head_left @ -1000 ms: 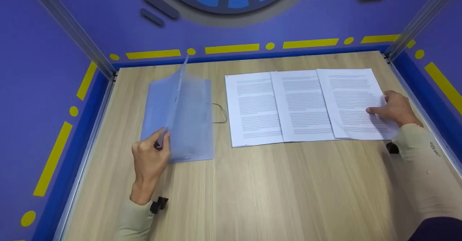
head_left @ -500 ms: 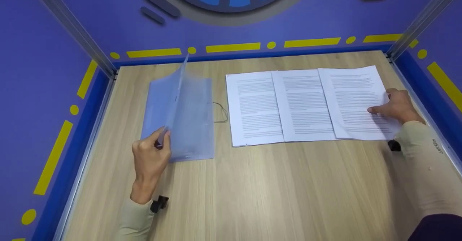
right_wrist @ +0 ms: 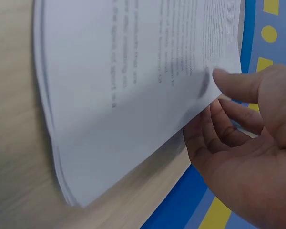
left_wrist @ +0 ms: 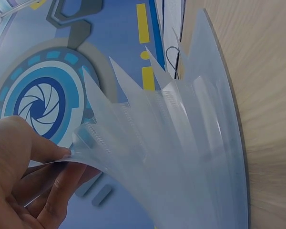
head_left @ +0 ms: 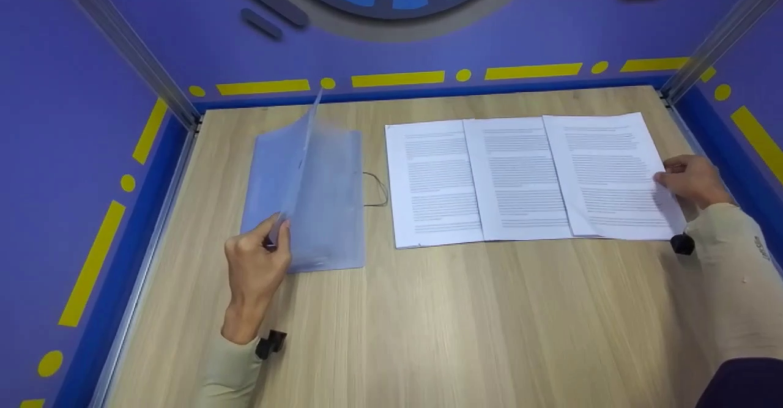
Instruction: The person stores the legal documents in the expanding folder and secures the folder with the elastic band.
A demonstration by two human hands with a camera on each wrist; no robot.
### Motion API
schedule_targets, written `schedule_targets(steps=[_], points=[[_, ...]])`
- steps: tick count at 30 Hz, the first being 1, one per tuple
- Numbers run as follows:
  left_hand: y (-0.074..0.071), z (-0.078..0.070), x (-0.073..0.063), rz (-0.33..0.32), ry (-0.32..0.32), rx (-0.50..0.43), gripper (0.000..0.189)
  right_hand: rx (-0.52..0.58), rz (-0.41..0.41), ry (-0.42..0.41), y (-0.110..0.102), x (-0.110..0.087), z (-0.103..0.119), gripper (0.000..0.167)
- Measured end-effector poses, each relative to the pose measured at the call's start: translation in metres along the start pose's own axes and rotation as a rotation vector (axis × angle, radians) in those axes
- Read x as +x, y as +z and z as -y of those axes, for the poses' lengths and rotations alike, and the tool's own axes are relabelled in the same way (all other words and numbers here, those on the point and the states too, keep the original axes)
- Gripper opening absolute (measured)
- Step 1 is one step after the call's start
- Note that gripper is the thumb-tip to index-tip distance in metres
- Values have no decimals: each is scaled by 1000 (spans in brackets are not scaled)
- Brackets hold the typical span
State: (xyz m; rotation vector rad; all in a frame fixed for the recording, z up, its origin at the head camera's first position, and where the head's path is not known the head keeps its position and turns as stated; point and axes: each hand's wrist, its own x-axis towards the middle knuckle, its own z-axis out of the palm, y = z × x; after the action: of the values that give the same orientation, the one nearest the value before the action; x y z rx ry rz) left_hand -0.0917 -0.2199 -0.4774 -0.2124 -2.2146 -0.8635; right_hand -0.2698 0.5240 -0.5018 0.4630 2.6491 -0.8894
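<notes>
My left hand [head_left: 258, 261] pinches the raised front cover of a translucent bluish expanding file folder [head_left: 330, 212] between thumb and fingers. In the left wrist view the folder's several pocket dividers [left_wrist: 176, 124] fan apart under the lifted cover. Printed papers lie to the right in three overlapping groups: a left one [head_left: 440, 181], a middle one [head_left: 520, 181] and a right one [head_left: 605, 175]. My right hand [head_left: 696, 180] holds the right papers by their outer edge, thumb on top and fingers underneath. The right wrist view shows more than one sheet layered at the corner.
A thin dark elastic cord [head_left: 380, 189] loops from the folder's right side towards the papers. Blue-purple panels [head_left: 397, 59] with yellow marks enclose the wooden table [head_left: 459, 322] at the back and both sides. Metal posts [head_left: 709, 47] stand at the back corners.
My right hand has slid outward to the right edge of the right papers, its thumb now covering less of the page. My left hand keeps the folder cover raised in the same place.
</notes>
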Motion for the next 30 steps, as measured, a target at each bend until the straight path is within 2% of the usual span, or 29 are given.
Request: schedule_targets(steps=[2,6,11,16,19,22,27,28,30], points=[[1,0,-1,-3,2,0,11,-5,-4,18,0,0,-4,60],[1,1,-1,10,0,13,9,-4,7,39,-3,1,-8,52],[1,1,0,25,4,25,5,72,31,47,-9,0,-11,53],[1,1,0,1,11,8,7,150,80,47,-14,-3,-8,58],[1,0,0,-9,10,-1,8,182,106,20,-15,-6,-6,58],[1,0,-1,-6,3,1,11,244,133,-4,-15,-10,-3,49],[2,-1,-1,3,-6,12,12,369,176,-28,-14,-15,2,8],[2,-1,-1,2,-6,14,12,383,177,-31,-14,-16,3,4],[2,-1,-1,-2,-3,13,12,400,176,-32,-15,-17,5,12]])
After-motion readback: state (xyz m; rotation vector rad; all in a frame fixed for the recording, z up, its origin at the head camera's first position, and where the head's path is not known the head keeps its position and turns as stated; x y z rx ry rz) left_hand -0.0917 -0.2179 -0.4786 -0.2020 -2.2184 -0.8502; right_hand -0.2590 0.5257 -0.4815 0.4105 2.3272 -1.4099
